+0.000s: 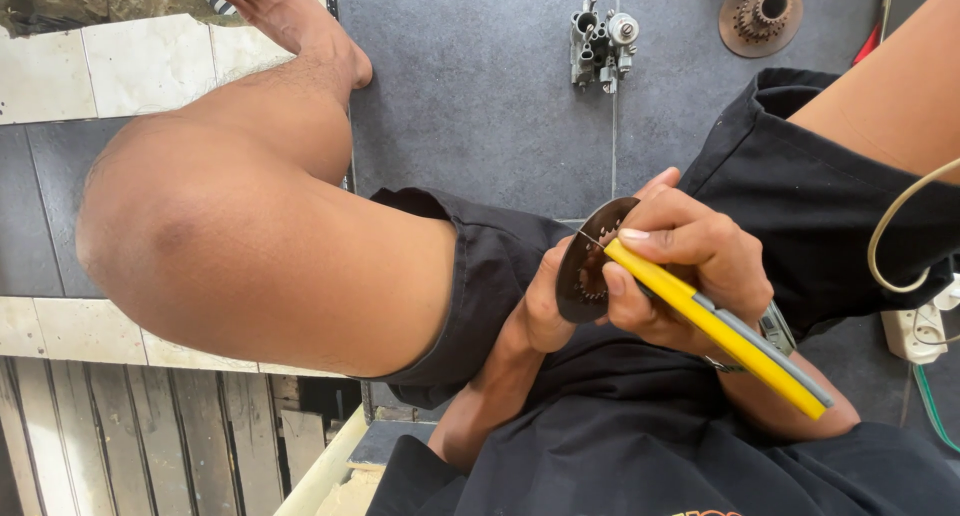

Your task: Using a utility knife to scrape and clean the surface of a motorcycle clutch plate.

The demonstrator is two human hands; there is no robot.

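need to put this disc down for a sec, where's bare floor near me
Bare dark mat lies between the raised knee and the metal carburettor part, and between it and the rusty sprocket. The lap is crowded: both hands, disc and yellow-handled tool.

Two toothed discs (590, 266) (760, 14), one yellow-handled tool (715, 321), one carburettor (602, 44), one power strip (915, 331).

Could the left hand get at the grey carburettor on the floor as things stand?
Probably not freely: the left hand is holding the round metal disc while the right hand works it with a yellow-handled tool. The carburettor lies unobstructed on the floor ahead.
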